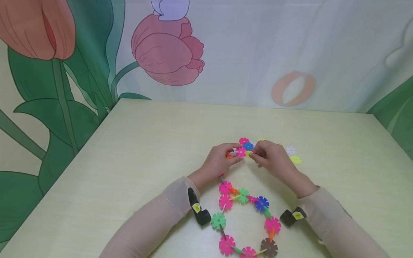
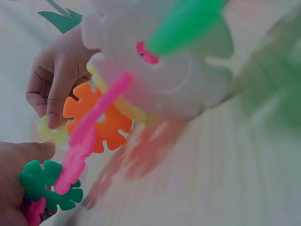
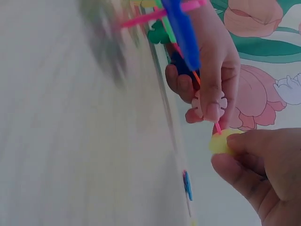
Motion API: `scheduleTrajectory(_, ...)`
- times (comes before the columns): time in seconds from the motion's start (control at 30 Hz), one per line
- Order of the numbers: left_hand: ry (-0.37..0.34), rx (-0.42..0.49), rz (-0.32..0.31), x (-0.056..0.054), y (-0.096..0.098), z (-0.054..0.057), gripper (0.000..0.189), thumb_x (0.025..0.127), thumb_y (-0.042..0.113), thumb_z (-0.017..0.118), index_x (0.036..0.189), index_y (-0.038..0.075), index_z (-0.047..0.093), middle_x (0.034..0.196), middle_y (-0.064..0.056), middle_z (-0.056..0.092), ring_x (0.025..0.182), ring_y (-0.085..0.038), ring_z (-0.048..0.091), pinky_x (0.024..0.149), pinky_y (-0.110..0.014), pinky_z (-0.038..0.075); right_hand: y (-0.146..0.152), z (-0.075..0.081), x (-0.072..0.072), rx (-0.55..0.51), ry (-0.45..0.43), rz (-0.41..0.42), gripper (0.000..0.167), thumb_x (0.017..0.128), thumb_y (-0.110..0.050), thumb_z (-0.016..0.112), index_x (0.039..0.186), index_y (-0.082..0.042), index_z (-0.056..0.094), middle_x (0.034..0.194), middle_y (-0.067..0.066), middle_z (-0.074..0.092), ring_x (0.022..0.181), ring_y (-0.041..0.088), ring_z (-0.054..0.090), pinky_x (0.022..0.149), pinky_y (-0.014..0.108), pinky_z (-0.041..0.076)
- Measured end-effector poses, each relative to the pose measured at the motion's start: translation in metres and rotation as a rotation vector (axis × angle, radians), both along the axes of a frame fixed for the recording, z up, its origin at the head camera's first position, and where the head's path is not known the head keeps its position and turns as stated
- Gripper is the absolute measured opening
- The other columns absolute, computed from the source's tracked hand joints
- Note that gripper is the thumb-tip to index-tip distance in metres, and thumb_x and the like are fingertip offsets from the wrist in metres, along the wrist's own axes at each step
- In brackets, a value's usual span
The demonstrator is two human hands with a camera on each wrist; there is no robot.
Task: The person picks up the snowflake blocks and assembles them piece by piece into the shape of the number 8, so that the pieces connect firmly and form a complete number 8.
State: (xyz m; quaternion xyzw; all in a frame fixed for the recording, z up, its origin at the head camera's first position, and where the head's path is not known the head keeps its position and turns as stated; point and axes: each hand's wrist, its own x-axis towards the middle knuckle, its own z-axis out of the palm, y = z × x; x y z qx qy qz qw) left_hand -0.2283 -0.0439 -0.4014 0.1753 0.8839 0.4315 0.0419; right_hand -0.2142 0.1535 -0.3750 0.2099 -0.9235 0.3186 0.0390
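Note:
My right hand (image 1: 274, 157) pinches a yellow notched plastic disc (image 3: 218, 143) between thumb and finger. Just left of it, my left hand (image 1: 217, 161) holds a linked strand of similar discs, its thumb and fingers on a pale pink disc (image 3: 199, 107). The edge of a bright pink piece (image 3: 217, 127) meets the yellow disc. In the left wrist view, a green disc (image 2: 35, 179) lies by the left fingers and an orange disc (image 2: 106, 120) hangs in front of the right hand. A large white disc, blurred, fills the top of that view.
A ring of linked discs, with a pink disc (image 1: 227, 245) and a brown disc (image 1: 269, 248) in it, lies on the pale table (image 1: 145, 136) between the forearms. Beyond the right hand lie a white disc (image 1: 290, 150) and a loose yellow disc (image 1: 295, 159). A flower-printed curtain (image 1: 238, 53) hangs behind.

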Motion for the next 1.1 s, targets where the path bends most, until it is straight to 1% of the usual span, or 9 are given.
scheduleTrajectory(0.13,-0.011,0.029,0.02,0.001,0.0,0.001,0.044,0.087,0.025,0.071,0.129,0.018,0.061,0.13,-0.002,0.063,0.118,-0.021,0.058,0.1,-0.035,0.048,-0.002,-0.006,0.0,-0.081,0.011,-0.012,0.008,0.086,-0.005,0.069,0.084,-0.004,0.062,0.074,0.007,0.067,0.065,0.016,0.067,0.059,0.017,0.05)
scheduleTrajectory(0.33,-0.019,0.038,0.039,0.002,0.0,0.003,0.044,0.087,0.025,0.071,0.129,0.016,0.061,0.128,-0.003,0.064,0.116,-0.021,0.058,0.099,-0.036,0.049,-0.003,-0.012,-0.004,-0.185,-0.036,-0.018,0.007,0.086,-0.004,0.069,0.087,-0.002,0.063,0.083,0.012,0.07,0.074,0.021,0.072,0.064,0.014,0.052)
scheduleTrajectory(0.4,-0.039,0.033,0.039,0.001,-0.001,0.004,0.044,0.088,0.027,0.071,0.129,0.017,0.06,0.125,-0.003,0.064,0.109,-0.02,0.058,0.095,-0.033,0.05,-0.002,-0.011,-0.006,-0.194,-0.063,-0.02,0.007,0.087,-0.006,0.069,0.089,-0.002,0.063,0.084,0.013,0.07,0.075,0.022,0.072,0.065,0.014,0.052)
scheduleTrajectory(0.5,-0.09,0.055,0.03,-0.001,-0.003,0.006,0.043,0.089,0.032,0.068,0.129,0.019,0.058,0.115,-0.004,0.065,0.094,-0.017,0.06,0.082,-0.028,0.052,0.001,-0.01,-0.01,-0.213,-0.112,-0.017,0.01,0.087,-0.008,0.068,0.093,-0.001,0.064,0.087,0.014,0.071,0.078,0.023,0.073,0.068,0.015,0.053)
scheduleTrajectory(0.6,-0.15,0.121,0.01,-0.004,-0.005,0.008,0.04,0.091,0.035,0.066,0.126,0.019,0.057,0.103,-0.006,0.065,0.077,-0.015,0.062,0.067,-0.024,0.049,0.004,-0.008,-0.014,-0.234,-0.146,0.006,0.012,0.088,-0.009,0.068,0.095,0.0,0.065,0.087,0.015,0.072,0.079,0.021,0.073,0.07,0.018,0.055)
scheduleTrajectory(0.7,-0.201,0.2,-0.024,-0.006,-0.005,0.009,0.037,0.093,0.035,0.063,0.124,0.015,0.055,0.095,-0.009,0.066,0.064,-0.015,0.061,0.058,-0.023,0.048,0.005,-0.008,-0.016,-0.257,-0.166,0.049,0.013,0.089,-0.009,0.067,0.097,0.0,0.065,0.089,0.016,0.073,0.079,0.019,0.073,0.073,0.02,0.056)
scheduleTrajectory(0.8,-0.225,0.22,-0.066,-0.007,-0.005,0.008,0.035,0.094,0.034,0.061,0.122,0.013,0.055,0.094,-0.009,0.069,0.061,-0.015,0.06,0.054,-0.022,0.046,0.004,-0.008,-0.017,-0.261,-0.178,0.087,0.013,0.089,-0.009,0.067,0.098,0.0,0.065,0.091,0.016,0.073,0.079,0.017,0.072,0.075,0.023,0.057)
scheduleTrajectory(0.9,-0.217,0.207,-0.084,-0.007,-0.004,0.006,0.029,0.095,0.03,0.06,0.117,0.011,0.058,0.095,-0.009,0.071,0.061,-0.014,0.058,0.054,-0.021,0.044,0.004,-0.009,-0.018,-0.25,-0.206,0.102,0.014,0.089,-0.008,0.067,0.1,0.0,0.065,0.094,0.017,0.072,0.079,0.019,0.072,0.075,0.025,0.057)
scheduleTrajectory(1.1,-0.211,0.241,-0.004,-0.009,-0.004,0.001,0.019,0.095,0.026,0.061,0.107,0.012,0.062,0.094,-0.008,0.071,0.059,-0.014,0.054,0.054,-0.021,0.041,0.011,-0.004,-0.029,-0.138,-0.251,0.017,0.017,0.09,-0.011,0.067,0.104,-0.002,0.064,0.101,0.016,0.07,0.086,0.025,0.069,0.065,0.026,0.057)
